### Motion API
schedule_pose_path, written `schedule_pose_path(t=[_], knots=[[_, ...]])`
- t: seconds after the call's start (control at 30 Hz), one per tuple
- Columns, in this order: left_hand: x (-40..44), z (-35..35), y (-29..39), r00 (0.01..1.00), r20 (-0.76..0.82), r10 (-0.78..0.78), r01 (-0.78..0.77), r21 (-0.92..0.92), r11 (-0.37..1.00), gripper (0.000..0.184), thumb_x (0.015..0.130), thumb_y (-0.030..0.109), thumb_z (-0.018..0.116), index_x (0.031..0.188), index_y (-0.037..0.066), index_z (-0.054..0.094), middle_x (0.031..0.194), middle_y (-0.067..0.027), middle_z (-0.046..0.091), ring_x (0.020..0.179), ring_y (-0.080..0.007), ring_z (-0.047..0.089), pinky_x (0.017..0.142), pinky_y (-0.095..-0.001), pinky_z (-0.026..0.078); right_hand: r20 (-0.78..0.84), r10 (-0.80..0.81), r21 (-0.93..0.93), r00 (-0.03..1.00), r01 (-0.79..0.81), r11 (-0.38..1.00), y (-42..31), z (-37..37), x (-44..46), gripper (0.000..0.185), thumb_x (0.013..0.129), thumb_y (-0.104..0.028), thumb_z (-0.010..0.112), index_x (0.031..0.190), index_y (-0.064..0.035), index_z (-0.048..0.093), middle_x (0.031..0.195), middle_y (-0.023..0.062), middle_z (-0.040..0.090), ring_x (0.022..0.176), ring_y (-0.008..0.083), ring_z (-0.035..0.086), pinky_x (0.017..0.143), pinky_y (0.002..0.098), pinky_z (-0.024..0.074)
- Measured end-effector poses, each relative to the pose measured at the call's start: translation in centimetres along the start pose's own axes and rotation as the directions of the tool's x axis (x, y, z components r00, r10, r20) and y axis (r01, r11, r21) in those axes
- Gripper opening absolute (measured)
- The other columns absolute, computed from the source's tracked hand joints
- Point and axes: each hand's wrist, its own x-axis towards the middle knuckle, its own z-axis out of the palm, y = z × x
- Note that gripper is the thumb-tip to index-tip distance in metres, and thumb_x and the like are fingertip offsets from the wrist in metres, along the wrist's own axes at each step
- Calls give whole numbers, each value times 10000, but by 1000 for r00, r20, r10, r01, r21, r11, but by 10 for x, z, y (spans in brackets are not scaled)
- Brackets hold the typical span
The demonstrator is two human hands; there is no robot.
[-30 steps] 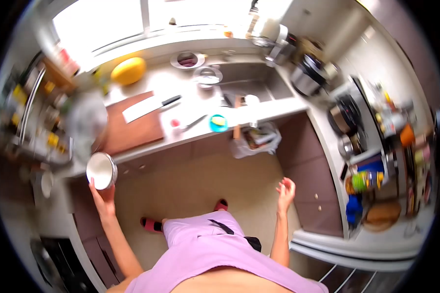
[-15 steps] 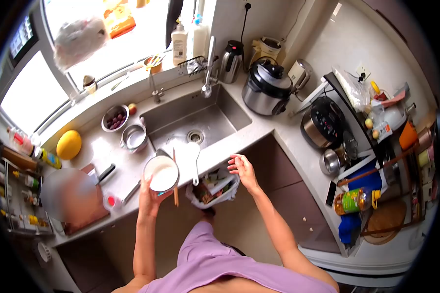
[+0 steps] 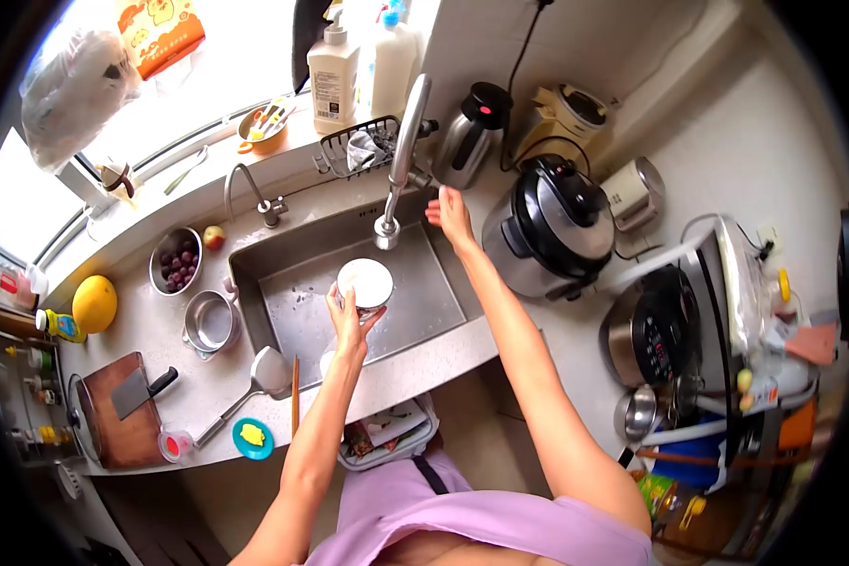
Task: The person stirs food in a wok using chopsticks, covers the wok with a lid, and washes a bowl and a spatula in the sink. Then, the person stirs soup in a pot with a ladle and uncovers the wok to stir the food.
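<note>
A white bowl [image 3: 366, 284] is held over the steel sink [image 3: 292, 307] by my left hand [image 3: 348, 323], whose fingers and thumb grip its side. My right hand [image 3: 452, 217] is raised, empty, with fingers extended, just right of the faucet [image 3: 410, 132] and near its lever. The faucet's spray head hangs above the sink, behind the bowl. Left of the sink are a bowl of dark round fruit [image 3: 176, 261] and a small metal pot [image 3: 210, 323]. A spatula [image 3: 270, 372] and brown chopsticks [image 3: 295, 396] lie at the sink's near-left edge.
A pressure cooker [image 3: 552, 231] and a thermos [image 3: 472, 137] stand to the right. On the left are a cutting board [image 3: 118, 424], a cleaver [image 3: 132, 391], a yellow melon [image 3: 94, 304] and a teal dish [image 3: 253, 440]. A lined bin [image 3: 387, 439] hangs below the counter edge.
The view has moved closer to the sink. My left hand has carried the white bowl from the counter's left side to over the sink. My right hand has reached forward beside the faucet.
</note>
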Motion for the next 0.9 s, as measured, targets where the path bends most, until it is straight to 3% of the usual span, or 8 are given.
schedule_pose_path(t=[0.07, 0.13, 0.2, 0.33, 0.63, 0.73, 0.83, 0.9], knots=[[14, 17, -5, 998, -40, 38, -39, -8, 999, 522, 915, 302, 541, 1334, 219, 242, 1359, -131, 321, 1140, -346, 481, 793, -547, 534, -89, -19, -60, 996, 14, 998, -5, 20, 55, 469, 949, -428, 426, 1123, 5, 473, 794, 139, 623, 603, 185, 628, 536, 304, 531], [19, 25, -7, 996, -84, 9, -9, -4, 1000, 508, 918, 315, 534, 1332, 222, 255, 1365, -115, 317, 1145, -335, 478, 791, -546, 535, -131, -48, -255, 990, 13, 967, 24, 33, 111, 481, 944, -437, 423, 985, 26, 543, 680, 138, 620, 528, 185, 618, 491, 303, 520], [28, 31, -9, 996, -90, 25, -26, -10, 1000, 545, 913, 348, 537, 1345, 205, 237, 1362, -120, 311, 1163, -327, 462, 779, -513, 552, 7, -44, -458, 999, 43, 888, 35, 30, 133, 474, 948, -390, 408, 836, 38, 578, 609, 138, 612, 504, 190, 619, 493, 295, 513], [40, 40, -14, 989, -143, 45, -50, -34, 998, 589, 905, 370, 547, 1348, 164, 218, 1342, -157, 313, 1157, -335, 463, 793, -490, 556, 0, -170, -341, 985, 160, 926, 22, 29, 106, 409, 927, -290, 385, 797, 47, 578, 594, 145, 610, 524, 206, 631, 494, 294, 505], [40, 46, -31, 981, -196, 13, -23, -47, 999, 629, 892, 403, 558, 1357, 173, 203, 1360, -151, 282, 1184, -330, 429, 811, -525, 539, -51, -119, -205, 992, 106, 973, 17, 29, 91, 418, 952, -268, 338, 778, 37, 564, 579, 145, 594, 503, 220, 609, 519, 333, 497], [35, 44, -30, 983, -183, -5, 2, -17, 1000, 653, 906, 406, 533, 1378, 194, 134, 1355, -171, 319, 1189, -340, 442, 880, -550, 494, -46, -128, -207, 991, 116, 971, 17, 28, 90, 420, 954, -270, 336, 782, 36, 566, 579, 144, 596, 503, 221, 609, 520, 333, 500], [32, 41, -32, 987, -161, -27, 24, -22, 999, 629, 907, 408, 531, 1370, 204, 158, 1362, -159, 322, 1198, -338, 439, 880, -550, 493, -41, -128, -210, 991, 117, 971, 17, 28, 90, 423, 954, -273, 334, 780, 35, 567, 579, 144, 597, 507, 223, 610, 522, 331, 499], [30, 41, -35, 991, -129, -33, 30, -26, 999, 589, 898, 430, 537, 1345, 184, 244, 1359, -136, 311, 1168, -322, 454, 815, -528, 533, -39, -125, -209, 991, 115, 971, 17, 29, 90, 425, 954, -274, 333, 779, 33, 567, 579, 144, 597, 508, 224, 611, 522, 331, 499]])
